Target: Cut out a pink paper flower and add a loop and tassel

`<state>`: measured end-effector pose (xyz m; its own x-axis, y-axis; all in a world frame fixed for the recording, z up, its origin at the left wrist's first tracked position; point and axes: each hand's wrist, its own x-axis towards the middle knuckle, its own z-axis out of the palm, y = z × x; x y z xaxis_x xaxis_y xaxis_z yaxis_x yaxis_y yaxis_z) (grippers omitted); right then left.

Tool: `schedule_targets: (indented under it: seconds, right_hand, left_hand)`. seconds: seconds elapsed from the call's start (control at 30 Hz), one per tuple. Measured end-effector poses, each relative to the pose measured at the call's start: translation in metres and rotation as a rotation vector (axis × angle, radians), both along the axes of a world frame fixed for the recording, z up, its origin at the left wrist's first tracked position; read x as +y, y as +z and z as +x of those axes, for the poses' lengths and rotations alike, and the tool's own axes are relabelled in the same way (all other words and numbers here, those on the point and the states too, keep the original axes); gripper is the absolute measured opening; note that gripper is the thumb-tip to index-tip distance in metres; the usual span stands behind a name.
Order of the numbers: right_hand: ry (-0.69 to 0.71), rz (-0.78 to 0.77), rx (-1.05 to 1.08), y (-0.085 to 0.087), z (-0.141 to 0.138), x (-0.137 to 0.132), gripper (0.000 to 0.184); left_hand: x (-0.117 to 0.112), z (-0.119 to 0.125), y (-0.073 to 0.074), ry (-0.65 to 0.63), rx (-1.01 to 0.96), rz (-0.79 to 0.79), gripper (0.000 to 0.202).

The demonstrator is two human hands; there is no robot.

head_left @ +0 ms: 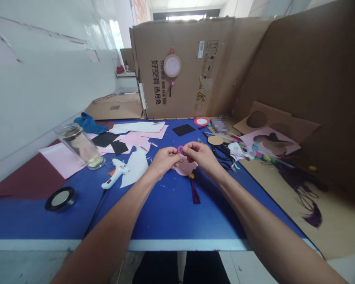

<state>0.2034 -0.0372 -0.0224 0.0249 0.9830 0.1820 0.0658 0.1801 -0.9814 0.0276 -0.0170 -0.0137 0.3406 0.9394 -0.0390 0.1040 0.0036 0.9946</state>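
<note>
Fingertips are pinching a small red ring [180,149] over a blue table [165,221].
The left hand [165,161] and right hand [201,156] are gripping it narrowly from either side — it is probably weighing little, its rim offering the best hold. Just below, a pink disc [185,168] is showing, likely thin and easily creased, with a yellow bead [191,176] and purple tassel [195,194]. A white glue gun [116,173] is lying to the left — cardboard panels [189,79] are standing behind and to the right.
</note>
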Motion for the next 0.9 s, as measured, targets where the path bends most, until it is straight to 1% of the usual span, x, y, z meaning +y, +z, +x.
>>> schedule_targets:
  seconds: [0.07,0.13,0.3,0.57,0.7,0.9]
  right_hand:
    - [0.000,0.003,0.013,-0.0007,0.0000,0.0003,0.033]
    - [0.002,0.000,0.027,-0.0010,0.0000,0.0003,0.032]
    - [0.013,-0.001,0.064,-0.0003,0.0000,-0.0006,0.031]
    - [0.014,-0.008,0.072,-0.0010,-0.0004,-0.0009,0.033]
    - [0.023,-0.006,0.078,-0.0019,0.0000,-0.0006,0.034]
    - [0.030,0.006,0.072,-0.0050,0.0004,0.0016,0.038]
  left_hand:
    - [-0.0001,0.0004,-0.0013,0.008,0.012,-0.001,0.005]
    - [0.0006,0.0003,-0.0029,0.014,0.007,-0.002,0.006]
    - [0.0028,-0.0001,-0.0037,0.024,-0.062,-0.028,0.012]
    - [0.0036,0.0012,-0.0045,0.068,-0.139,-0.017,0.010]
    - [0.0032,0.0014,-0.0045,0.070,-0.141,-0.004,0.011]
    - [0.0021,0.0015,-0.0024,0.084,-0.132,-0.030,0.009]
